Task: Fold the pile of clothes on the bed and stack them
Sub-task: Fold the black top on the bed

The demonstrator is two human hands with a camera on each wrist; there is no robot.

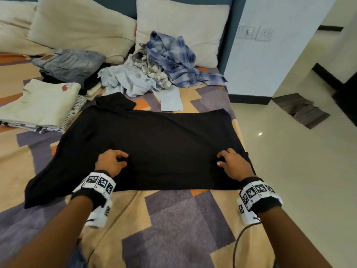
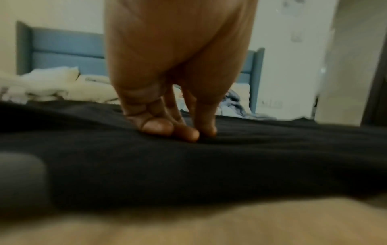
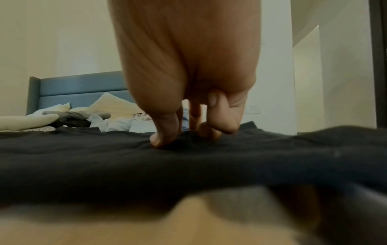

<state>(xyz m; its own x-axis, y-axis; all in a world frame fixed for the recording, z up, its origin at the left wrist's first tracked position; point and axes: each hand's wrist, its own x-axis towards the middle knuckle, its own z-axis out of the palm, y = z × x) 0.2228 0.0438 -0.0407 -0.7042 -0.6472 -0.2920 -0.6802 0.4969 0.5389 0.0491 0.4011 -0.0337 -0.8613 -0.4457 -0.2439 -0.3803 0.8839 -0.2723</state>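
A black shirt (image 1: pixel 154 144) lies spread flat across the patterned bedspread (image 1: pixel 173 219), one sleeve trailing to the near left. My left hand (image 1: pixel 123 158) pinches the cloth near its front left; in the left wrist view the left hand (image 2: pixel 188 134) has thumb and curled fingers closed on the black shirt (image 2: pixel 209 165). My right hand (image 1: pixel 220 159) pinches it near the front right corner; in the right wrist view the right hand (image 3: pixel 184 137) gathers a small ridge of the black shirt (image 3: pixel 188 165).
An unfolded heap with a blue plaid shirt (image 1: pixel 173 55) and a pale blue shirt (image 1: pixel 131 80) lies behind. Folded jeans (image 1: pixel 71 64) and a folded cream shirt (image 1: pixel 44 101) sit at the left. Pillows (image 1: pixel 181 26) line the headboard. The bed's right edge (image 1: pixel 239 132) meets tiled floor.
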